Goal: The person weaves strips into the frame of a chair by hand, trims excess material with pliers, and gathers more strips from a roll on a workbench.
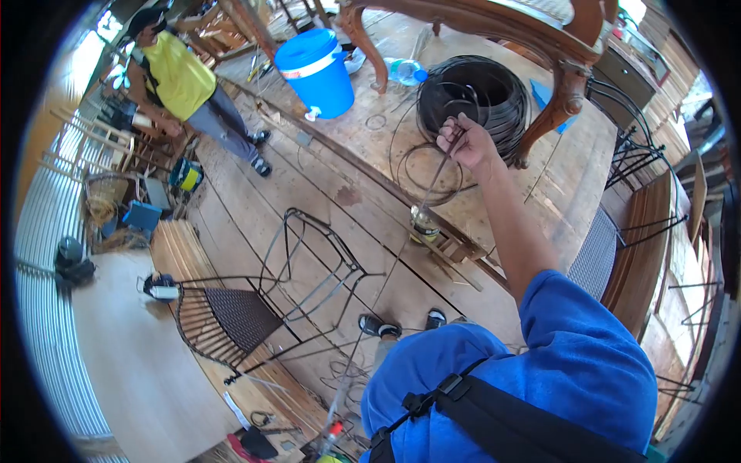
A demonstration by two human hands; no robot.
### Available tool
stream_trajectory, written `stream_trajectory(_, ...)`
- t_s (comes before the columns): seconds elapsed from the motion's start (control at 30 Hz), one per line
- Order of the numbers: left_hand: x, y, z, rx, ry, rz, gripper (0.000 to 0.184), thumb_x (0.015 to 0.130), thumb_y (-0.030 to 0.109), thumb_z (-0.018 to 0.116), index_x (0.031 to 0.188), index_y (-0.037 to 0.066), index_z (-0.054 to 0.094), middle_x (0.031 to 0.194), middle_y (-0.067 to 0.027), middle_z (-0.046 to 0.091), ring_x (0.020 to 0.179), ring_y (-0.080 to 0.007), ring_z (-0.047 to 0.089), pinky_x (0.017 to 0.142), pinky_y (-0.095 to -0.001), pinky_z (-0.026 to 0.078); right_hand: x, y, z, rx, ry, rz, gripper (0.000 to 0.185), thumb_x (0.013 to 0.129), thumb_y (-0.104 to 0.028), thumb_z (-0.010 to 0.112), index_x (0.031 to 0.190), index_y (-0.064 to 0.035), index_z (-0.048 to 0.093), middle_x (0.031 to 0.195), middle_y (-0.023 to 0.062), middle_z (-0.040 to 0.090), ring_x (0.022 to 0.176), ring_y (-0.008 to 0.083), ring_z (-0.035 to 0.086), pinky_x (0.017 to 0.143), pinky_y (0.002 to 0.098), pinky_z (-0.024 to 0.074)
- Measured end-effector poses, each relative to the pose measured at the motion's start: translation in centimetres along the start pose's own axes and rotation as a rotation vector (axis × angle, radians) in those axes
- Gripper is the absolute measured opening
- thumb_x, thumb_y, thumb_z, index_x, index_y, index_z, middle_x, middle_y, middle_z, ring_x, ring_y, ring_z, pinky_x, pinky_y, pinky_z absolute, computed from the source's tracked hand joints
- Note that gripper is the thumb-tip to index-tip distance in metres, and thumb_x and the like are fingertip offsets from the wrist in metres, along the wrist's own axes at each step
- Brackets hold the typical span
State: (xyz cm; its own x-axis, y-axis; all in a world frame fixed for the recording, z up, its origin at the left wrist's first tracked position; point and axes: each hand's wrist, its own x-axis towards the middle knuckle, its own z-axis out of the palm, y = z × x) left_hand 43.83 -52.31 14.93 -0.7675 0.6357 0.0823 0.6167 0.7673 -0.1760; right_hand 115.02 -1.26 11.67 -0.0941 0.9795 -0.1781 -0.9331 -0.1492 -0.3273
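Note:
My right hand (467, 143) is raised, its fingers closed around a thin strand (441, 176). The strand runs down from it toward the floor. Just behind this hand, a large coil of dark strand (505, 100) lies on the wooden platform (370, 127), with loose loops (421, 171) beside it. At lower left is a black metal chair frame (312, 266) with a partly covered, dark woven panel (241, 316). My left hand is out of view.
A person in a yellow top (181, 73) stands at upper left. A blue lidded cooler (316, 81), a plastic bottle (403, 72) and carved wooden furniture (478, 23) are on the platform. Loose strands (343, 374) lie on the floor near my feet.

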Motion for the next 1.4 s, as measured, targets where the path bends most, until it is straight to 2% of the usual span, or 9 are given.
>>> stream_trajectory(0.27, -4.4, -41.2, -17.4, 1.093, 0.205, -0.304, 0.034, 0.095, 0.032, 0.042, 0.112, 0.009, 0.06, 0.099, -0.01, 0.063, 0.09, -0.0242, 0.061, 0.078, -0.0381, 0.048, -3.7, 13.8, 11.5, -0.524, -0.68, 0.307, 0.032, 0.095, -0.029, 0.049, 0.118, -0.0072, 0.049, 0.112, 0.0052, 0.057, 0.099, 0.018, 0.054, 0.088, 0.0358, 0.0432)
stream_trajectory(0.37, -3.4, -47.8, -31.1, 0.797, 0.648, -0.346, 0.037, 0.096, 0.034, 0.041, 0.114, 0.006, 0.059, 0.101, -0.0122, 0.063, 0.092, -0.0263, 0.061, 0.082, -0.0383, 0.048, -3.1, 15.0, 14.1, -0.484, -0.688, 0.26, 0.032, 0.096, -0.02, 0.047, 0.124, -0.004, 0.044, 0.11, 0.0046, 0.053, 0.091, 0.0159, 0.051, 0.083, 0.0309, 0.0418)
stream_trajectory(0.57, 0.6, -37.4, -30.9, 0.027, 0.49, -0.266, 0.039, 0.095, 0.03, 0.04, 0.118, 0.003, 0.057, 0.111, -0.0158, 0.061, 0.096, -0.0273, 0.059, 0.089, -0.0382, 0.044, -4.3, 14.7, 11.8, -0.559, -0.705, 0.214, 0.032, 0.098, -0.019, 0.045, 0.125, -0.002, 0.043, 0.1, 0.0042, 0.052, 0.085, 0.0144, 0.049, 0.073, 0.0285, 0.0414)
stream_trajectory(0.73, -4.1, -15.2, -6.7, 0.815, 0.228, 0.353, 0.014, 0.085, 0.019, 0.053, 0.093, 0.01, 0.061, 0.095, -0.0037, 0.062, 0.084, -0.0188, 0.061, 0.073, -0.0336, 0.049, -11.2, 18.6, 11.3, -0.634, -0.56, 0.291, 0.031, 0.097, -0.025, 0.045, 0.12, -0.0043, 0.045, 0.079, 0.0018, 0.052, 0.063, 0.0163, 0.051, 0.062, 0.0302, 0.044)
stream_trajectory(0.83, -8.9, -6.3, 4.0, 0.793, -0.258, 0.137, 0.021, 0.076, 0.032, 0.064, 0.079, 0.012, 0.059, 0.081, -0.004, 0.06, 0.071, -0.0165, 0.06, 0.058, -0.0279, 0.047, -15.2, 21.4, 10.5, -0.614, -0.583, 0.419, 0.031, 0.097, -0.028, 0.046, 0.116, -0.0042, 0.046, 0.07, 0.0022, 0.049, 0.056, 0.0168, 0.049, 0.056, 0.0309, 0.0448)
stream_trajectory(0.93, -14.4, -1.0, 12.8, -1.364, -0.189, -1.137, 0.02, 0.084, 0.018, 0.047, 0.074, 0.006, 0.059, 0.057, -0.0103, 0.058, 0.051, -0.0217, 0.058, 0.051, -0.033, 0.047, -17.3, 23.4, 9.8, -0.523, -0.661, 0.542, 0.034, 0.096, -0.031, 0.046, 0.116, -0.0031, 0.045, 0.066, 0.0028, 0.047, 0.053, 0.0164, 0.049, 0.053, 0.0309, 0.0447)
stream_trajectory(1.03, -21.6, -2.4, 25.4, -0.227, -0.565, -0.17, 0.027, 0.085, 0.02, 0.043, 0.08, 0.002, 0.062, 0.069, -0.0211, 0.063, 0.066, -0.0313, 0.064, 0.061, -0.0384, 0.051, -18.7, 25.7, 8.7, -0.559, -0.603, 0.638, 0.034, 0.097, -0.031, 0.046, 0.116, -0.0032, 0.046, 0.064, 0.0028, 0.047, 0.052, 0.0154, 0.049, 0.052, 0.0299, 0.0443)
stream_trajectory(1.13, -25.4, -0.6, 24.6, -0.274, -0.731, -0.613, 0.029, 0.086, 0.024, 0.045, 0.085, 0.001, 0.063, 0.088, -0.0231, 0.066, 0.085, -0.035, 0.065, 0.075, -0.0458, 0.051, -18.3, 28.2, 7.8, -0.801, -0.273, 0.729, 0.031, 0.097, -0.028, 0.046, 0.116, -0.0038, 0.046, 0.066, 0.0025, 0.05, 0.053, 0.0143, 0.048, 0.053, 0.0279, 0.0438)
stream_trajectory(1.4, -22.0, 2.3, 26.7, -0.35, -0.688, -0.753, 0.026, 0.085, 0.025, 0.046, 0.088, 0.008, 0.065, 0.093, -0.0205, 0.066, 0.088, -0.0363, 0.064, 0.076, -0.0462, 0.05, -11.6, 19.0, -12.5, -2.09, 0.004, 0.343, 0.026, 0.088, -0.024, 0.051, 0.091, 0.0006, 0.056, 0.078, 0.0093, 0.057, 0.066, 0.0197, 0.052, 0.061, 0.0334, 0.0429)
